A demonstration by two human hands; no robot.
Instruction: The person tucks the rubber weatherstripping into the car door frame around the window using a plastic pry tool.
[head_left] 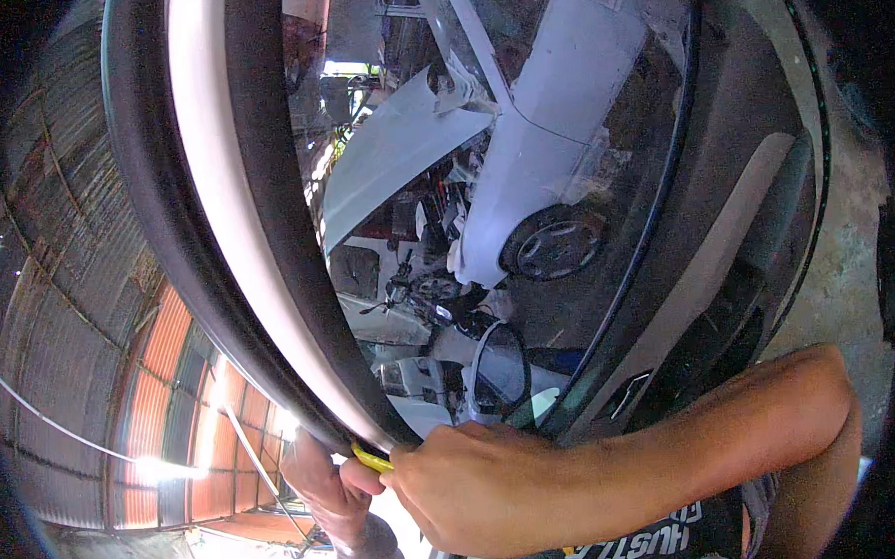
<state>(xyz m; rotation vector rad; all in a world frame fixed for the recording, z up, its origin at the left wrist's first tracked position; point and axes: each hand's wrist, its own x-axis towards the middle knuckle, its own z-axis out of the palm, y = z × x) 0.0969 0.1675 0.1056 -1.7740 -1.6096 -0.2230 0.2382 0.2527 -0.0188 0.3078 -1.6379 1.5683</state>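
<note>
Left hand (322,483) and right hand (479,487) close together, the yellow tool (372,461) between the 2; which grips it I cannot tell; the pale frame strip (217,169) runs up and left from them.

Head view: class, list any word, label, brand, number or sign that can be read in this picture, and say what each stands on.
Dark shirt: rows of pale capital lettering, upside down in the view and partly cut off by the forearm; partly readable, wording not copied here.
Motorbike seen through the glass: any marking is too small to read.
Elsewhere: no other readable text.
</note>
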